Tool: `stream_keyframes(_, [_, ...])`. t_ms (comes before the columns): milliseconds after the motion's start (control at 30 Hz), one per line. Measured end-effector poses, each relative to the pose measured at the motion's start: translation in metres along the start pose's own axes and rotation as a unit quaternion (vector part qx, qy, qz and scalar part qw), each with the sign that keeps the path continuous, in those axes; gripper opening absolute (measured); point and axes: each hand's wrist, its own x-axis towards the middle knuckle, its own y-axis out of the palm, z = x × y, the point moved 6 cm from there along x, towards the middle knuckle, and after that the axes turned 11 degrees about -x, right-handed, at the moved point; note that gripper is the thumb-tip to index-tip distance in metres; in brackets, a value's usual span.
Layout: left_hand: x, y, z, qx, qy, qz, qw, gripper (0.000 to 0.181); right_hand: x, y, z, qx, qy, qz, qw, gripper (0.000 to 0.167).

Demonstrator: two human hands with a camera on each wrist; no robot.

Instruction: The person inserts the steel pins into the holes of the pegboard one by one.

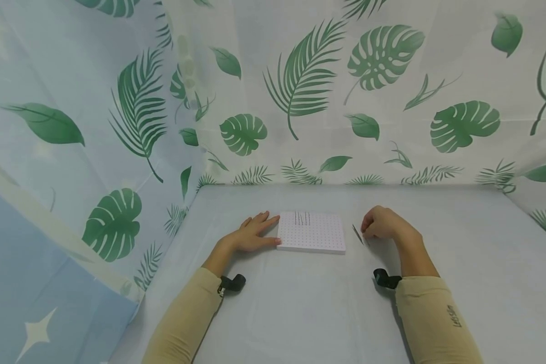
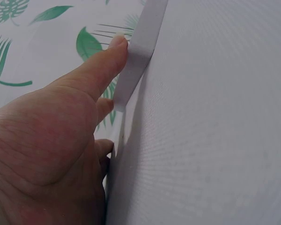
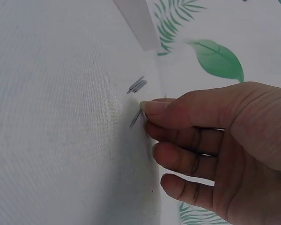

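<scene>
A white board [image 1: 311,235] with rows of small holes lies flat on the table. Several thin dark metal pins [image 1: 302,218] stand upright in its back left part. My left hand [image 1: 250,235] is spread at the board's left side; its thumb and index finger touch the edge there. To the right of the board, my right hand [image 1: 382,223] pinches one thin metal pin [image 3: 136,118] between thumb and index finger, low over the table. Beside those fingertips a small bunch of loose pins [image 3: 137,85] lies on the table, also visible in the head view.
The white cloth-covered table [image 1: 300,308] reaches back to a leaf-print curtain [image 1: 309,101]. More curtain hangs at the left, with a light blue panel [image 1: 50,283] in front. A small black camera [image 1: 234,283] is strapped to each wrist.
</scene>
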Motion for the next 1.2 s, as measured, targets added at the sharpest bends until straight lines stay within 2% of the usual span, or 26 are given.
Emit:
stream_keyframes(300, [0.001,-0.002,0.0,0.003,0.001,0.0,1.0,0.087,-0.002,-0.001,0.007,-0.027,-0.002,0.006,0.9996,0.006])
stream_keyframes(633, [-0.001,-0.003,-0.001,-0.003,0.002,0.001,1.0,0.086,-0.003,0.002,0.018,-0.108,-0.001,0.024,0.9938,0.019])
stream_keyframes(867, [0.0,0.0,0.001,0.0,0.005,-0.001,1.0,0.086,-0.006,0.007,0.021,-0.132,-0.001,0.034,0.9907,0.021])
stream_keyframes(1033, [0.0,0.001,0.002,0.0,0.003,-0.002,1.0,0.086,-0.008,0.006,0.018,-0.115,-0.01,0.019,0.9931,0.028])
stream_keyframes(1200, [0.0,0.0,0.001,0.005,0.003,-0.003,1.0,0.086,-0.007,0.005,0.013,-0.041,-0.002,0.017,0.999,0.026])
